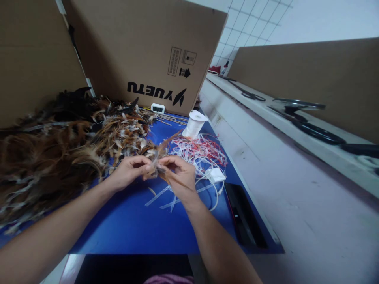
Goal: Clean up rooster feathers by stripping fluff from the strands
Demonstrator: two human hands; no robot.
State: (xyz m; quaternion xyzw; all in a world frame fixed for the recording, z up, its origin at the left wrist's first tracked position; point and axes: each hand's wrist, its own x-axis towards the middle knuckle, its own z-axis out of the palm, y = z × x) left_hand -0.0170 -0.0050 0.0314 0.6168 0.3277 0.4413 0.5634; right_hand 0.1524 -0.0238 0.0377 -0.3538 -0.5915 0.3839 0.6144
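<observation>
Over the middle of the blue table my left hand (pixel 132 169) and my right hand (pixel 179 173) meet, fingertips almost touching. Pinched between them are brown and grey feathers (pixel 158 156), some pointing up and away, one long strand lying across my right palm. The fingers of both hands are closed on these feathers. A large heap of brown, black and cream feathers (pixel 71 146) spreads to the left of my left hand. Just beyond my right hand lies a tangle of red and clear plastic strips (pixel 201 150).
A white spool (pixel 194 124) stands behind the strips. A white charger (pixel 215 175) with a cable and a black flat case (pixel 245 215) lie at right. A small digital clock (pixel 158 108) sits before a cardboard box (pixel 142 51). Scissors (pixel 250 94) rest on the ledge (pixel 266 103).
</observation>
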